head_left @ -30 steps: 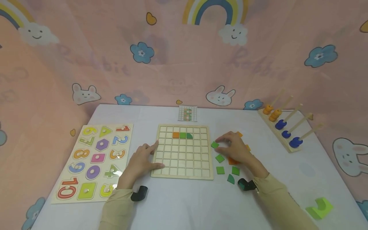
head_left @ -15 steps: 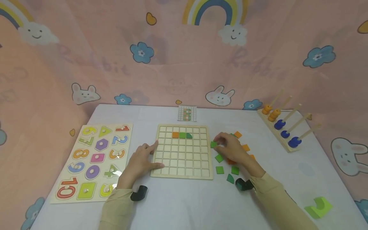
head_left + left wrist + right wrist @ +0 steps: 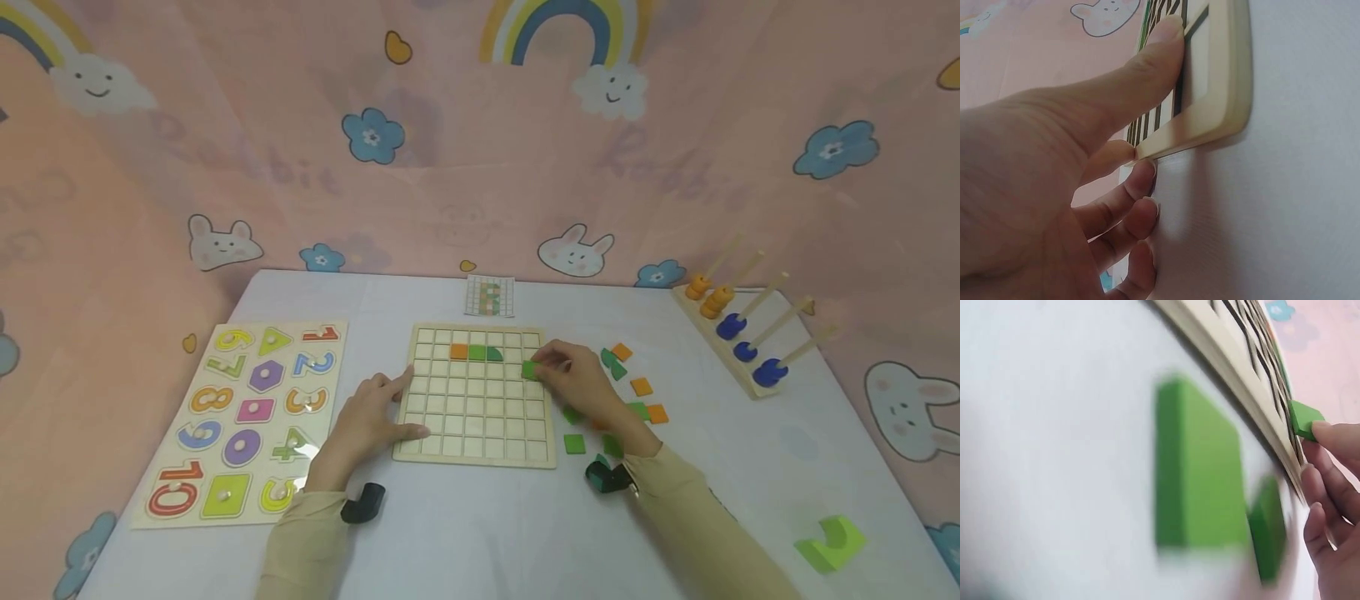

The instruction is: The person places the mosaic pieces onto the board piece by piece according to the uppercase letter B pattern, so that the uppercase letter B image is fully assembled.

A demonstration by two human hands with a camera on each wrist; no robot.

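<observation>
A wooden grid board [image 3: 474, 457] lies mid-table. In one of its upper rows sit an orange square tile [image 3: 458, 352], a green square tile [image 3: 477, 352] and a dark green quarter-circle tile [image 3: 494, 354]. My left hand [image 3: 367, 423] rests at the board's left side, thumb [image 3: 1147, 65] straight across its top and index fingertip at its edge; the other fingers bend loosely against the table. Between thumb and fingers, my right hand [image 3: 581, 382] pinches a light green square tile [image 3: 1304, 419] over the board's right edge.
Loose tiles lie right of the board, including an orange square tile [image 3: 641, 387]. A pattern card [image 3: 490, 297] sits behind it. Left is a number puzzle board [image 3: 283, 400]; right are a peg stand with beads [image 3: 759, 390] and a green arch block [image 3: 832, 543].
My right hand has moved left with the green square tile, from beside the board to over its right edge. My left hand has stayed put.
</observation>
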